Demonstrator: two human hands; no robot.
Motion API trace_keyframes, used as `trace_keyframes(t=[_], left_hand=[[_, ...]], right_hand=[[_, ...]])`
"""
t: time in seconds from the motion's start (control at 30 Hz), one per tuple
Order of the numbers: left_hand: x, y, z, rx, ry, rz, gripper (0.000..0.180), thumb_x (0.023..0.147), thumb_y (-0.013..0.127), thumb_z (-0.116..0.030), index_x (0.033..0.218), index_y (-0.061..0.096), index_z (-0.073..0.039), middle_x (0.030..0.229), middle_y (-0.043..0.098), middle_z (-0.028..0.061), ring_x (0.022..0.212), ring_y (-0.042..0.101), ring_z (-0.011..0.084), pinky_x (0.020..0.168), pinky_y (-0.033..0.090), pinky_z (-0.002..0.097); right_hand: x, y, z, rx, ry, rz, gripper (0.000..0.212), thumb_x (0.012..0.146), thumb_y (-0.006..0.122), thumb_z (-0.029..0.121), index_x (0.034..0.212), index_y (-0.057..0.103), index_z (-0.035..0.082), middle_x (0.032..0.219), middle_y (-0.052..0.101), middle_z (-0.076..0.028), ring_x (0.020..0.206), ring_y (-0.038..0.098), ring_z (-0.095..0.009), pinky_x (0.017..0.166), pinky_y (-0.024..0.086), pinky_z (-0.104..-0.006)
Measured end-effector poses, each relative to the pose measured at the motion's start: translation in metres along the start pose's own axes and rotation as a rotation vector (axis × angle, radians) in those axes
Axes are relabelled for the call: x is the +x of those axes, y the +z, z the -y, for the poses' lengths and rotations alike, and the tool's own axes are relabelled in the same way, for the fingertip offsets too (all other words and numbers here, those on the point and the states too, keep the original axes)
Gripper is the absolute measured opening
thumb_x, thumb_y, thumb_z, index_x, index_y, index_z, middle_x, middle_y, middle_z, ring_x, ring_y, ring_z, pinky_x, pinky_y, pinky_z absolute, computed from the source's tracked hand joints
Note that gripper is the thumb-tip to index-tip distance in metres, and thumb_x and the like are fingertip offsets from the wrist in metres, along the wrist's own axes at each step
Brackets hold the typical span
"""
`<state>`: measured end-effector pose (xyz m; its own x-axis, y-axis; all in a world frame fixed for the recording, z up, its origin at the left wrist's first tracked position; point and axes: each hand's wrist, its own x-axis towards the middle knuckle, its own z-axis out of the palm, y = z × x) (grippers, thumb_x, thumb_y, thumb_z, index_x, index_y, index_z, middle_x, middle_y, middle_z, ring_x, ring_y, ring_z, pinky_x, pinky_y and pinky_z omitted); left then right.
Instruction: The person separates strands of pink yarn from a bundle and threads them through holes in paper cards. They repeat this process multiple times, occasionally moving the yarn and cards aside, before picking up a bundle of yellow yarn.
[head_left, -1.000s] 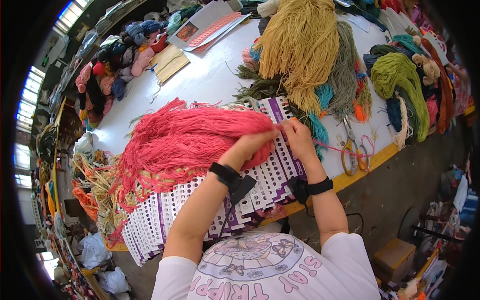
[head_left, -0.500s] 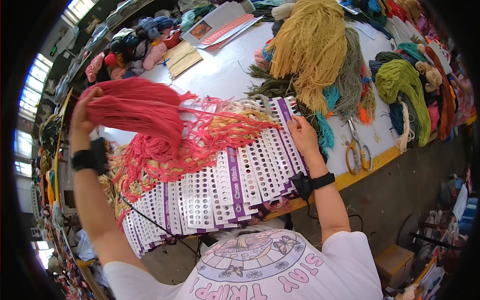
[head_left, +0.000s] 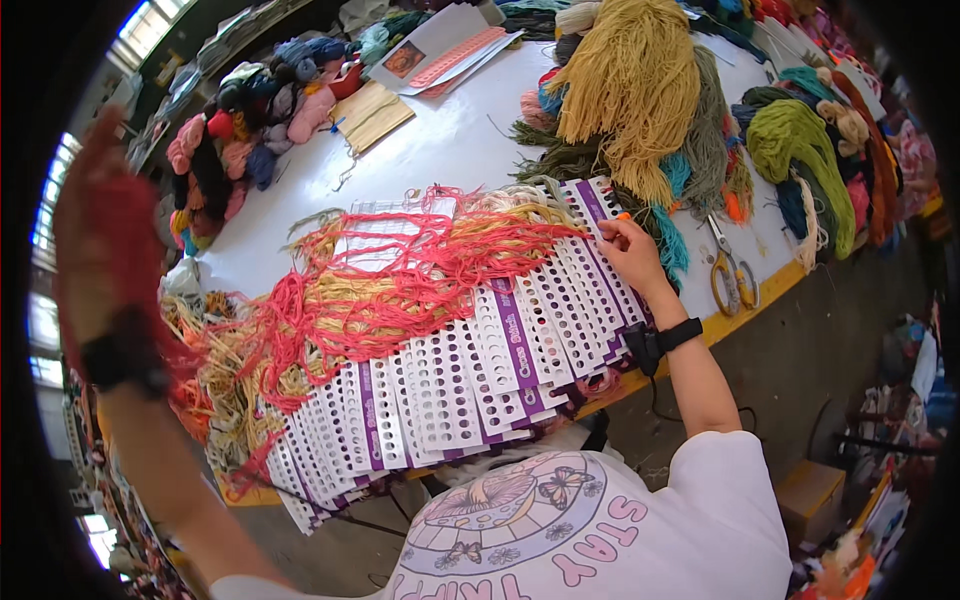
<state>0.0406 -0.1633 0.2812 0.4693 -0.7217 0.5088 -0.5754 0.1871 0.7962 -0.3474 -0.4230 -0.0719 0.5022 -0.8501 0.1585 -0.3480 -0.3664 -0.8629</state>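
I read the scene from the head camera. The left hand (head_left: 100,215) is raised high at the left rim, blurred, closed around a bundle of red yarn (head_left: 125,270) that hangs down past the wrist. The right hand (head_left: 632,252) rests on the far right end of the punched cards (head_left: 470,385), fingers curled and pinching at a card edge; I cannot tell whether a strand sits between the fingertips.

The punched cards are long white strips with rows of round holes and purple printed bands, fanned and overlapping along the near edge of the counter (head_left: 450,150). Loose red and tan threads (head_left: 400,275) lie tangled across their upper halves and trail off to the left.

Further items, by position:
- Far centre: a white sheet with a small dark picture and a pink strip, the leaflet (head_left: 440,50), lying flat.
- Left of it: a tan flat card (head_left: 368,112), tilted.
- Far left: a pile of pink, black and blue-grey skeins (head_left: 250,120).
- Far right: a large mustard-yellow hank (head_left: 625,85) beside green hanks (head_left: 795,145) and teal strands.
- Near right edge: yellow-handled scissors (head_left: 730,275), just beside the cards.

The counter surface is white with a yellow front edge. The floor (head_left: 800,380) beyond is dark grey. Bright windows (head_left: 145,20) show at the upper left.
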Motion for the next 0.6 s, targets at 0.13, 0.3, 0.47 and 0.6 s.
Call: trace_keyframes(t=[0.13,0.3,0.47,0.6], left_hand=[[-0.053,0.164,0.066,-0.207,0.113,0.303,0.033,0.086,0.046,-0.024,0.115,0.051,-0.01,0.102,0.052,0.0059,0.068,0.045,0.0091,0.066,0.039,0.02],[-0.075,0.334,0.142,0.436,-0.047,0.48,0.027,0.079,0.055,-0.031,0.077,0.057,-0.004,0.07,0.054,0.0136,0.063,0.051,0.027,0.061,0.042,0.0392],[-0.101,0.395,0.167,0.888,0.166,0.772,0.019,0.072,0.056,-0.021,0.085,0.059,-0.007,0.084,0.058,0.0133,0.078,0.056,0.0293,0.068,0.045,0.04],[-0.107,0.392,0.189,0.527,0.184,0.638,0.017,0.072,0.056,-0.019,0.084,0.059,-0.006,0.085,0.059,0.0134,0.079,0.056,0.0278,0.068,0.044,0.0389]], right_hand=[[-0.005,-0.001,-0.009,0.115,0.0,-0.128,0.022,0.074,0.06,0.005,0.096,0.06,0.001,0.078,0.056,-0.002,0.065,0.05,-0.008,0.062,0.043,-0.0205],[-0.012,0.01,-0.008,0.137,0.009,-0.188,0.013,0.076,0.059,0.006,0.087,0.062,0.001,0.077,0.058,-0.001,0.063,0.05,-0.006,0.059,0.041,-0.0192],[-0.016,0.01,0.0,0.08,0.02,-0.219,0.011,0.076,0.06,0.007,0.085,0.062,0.002,0.071,0.054,0.002,0.059,0.046,-0.005,0.055,0.038,-0.0179],[-0.012,0.009,0.0,0.08,-0.003,-0.206,0.009,0.077,0.059,0.006,0.084,0.061,0.001,0.071,0.052,0.001,0.061,0.046,-0.004,0.055,0.037,-0.0179]])
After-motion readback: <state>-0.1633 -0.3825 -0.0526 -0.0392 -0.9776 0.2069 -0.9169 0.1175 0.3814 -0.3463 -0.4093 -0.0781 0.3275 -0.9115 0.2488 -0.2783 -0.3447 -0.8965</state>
